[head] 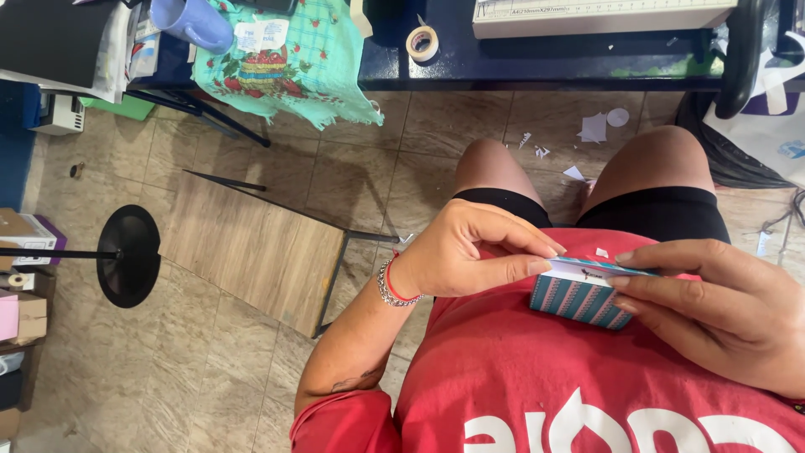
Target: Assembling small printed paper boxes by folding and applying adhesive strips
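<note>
The left hand (pixel 474 252) pinches the near edge of a small box (pixel 580 299), thumb and forefinger closed on its top flap. The right hand (pixel 721 310) holds the other side, fingers flat along the flap and down the wall. The box rests against the red shirt (pixel 537 377), above the lap. Its walls stand formed, striped teal and pink; the lid looks nearly folded down, though whether it is tucked in I cannot tell. Paper scraps (pixel 594 127) lie on the tiled floor past the knees. Farther off, a tape roll (pixel 422 42) sits on the dark blue table (pixel 537 63), beside a white trimmer (pixel 599 15). Brown cartons (pixel 21 231) stand stacked at the left edge.
</note>
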